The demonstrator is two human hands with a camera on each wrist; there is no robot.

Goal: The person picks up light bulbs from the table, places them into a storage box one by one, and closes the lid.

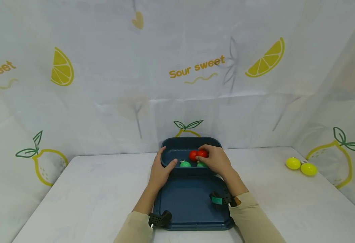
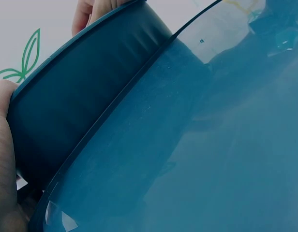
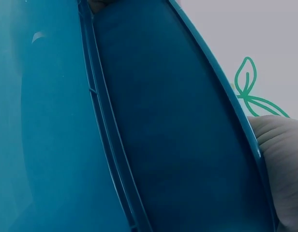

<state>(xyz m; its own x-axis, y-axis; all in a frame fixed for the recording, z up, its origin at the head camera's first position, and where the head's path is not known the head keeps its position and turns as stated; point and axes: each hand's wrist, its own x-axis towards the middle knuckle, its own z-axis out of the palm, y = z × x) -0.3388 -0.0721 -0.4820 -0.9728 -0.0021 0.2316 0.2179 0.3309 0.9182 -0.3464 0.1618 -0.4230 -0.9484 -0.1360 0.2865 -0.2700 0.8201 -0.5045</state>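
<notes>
Red balls point(image 1: 193, 155) are inside the box point(image 1: 184, 171), the right hand point(image 1: 217, 160) pinching one. Left hand point(image 1: 160, 171), fingers wide, touches the box's rim.

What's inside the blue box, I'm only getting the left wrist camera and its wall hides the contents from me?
Observer: The head view shows two red balls and two green balls in the blue box.
Operator: Is one being held? I can't see past that wall.
Observer: It looks so: the right hand appears to pinch the red ball on the right.
Operator: Any more balls lying outside it?
Observer: Yes, two yellow balls lie on the table, well off to the right.
</notes>
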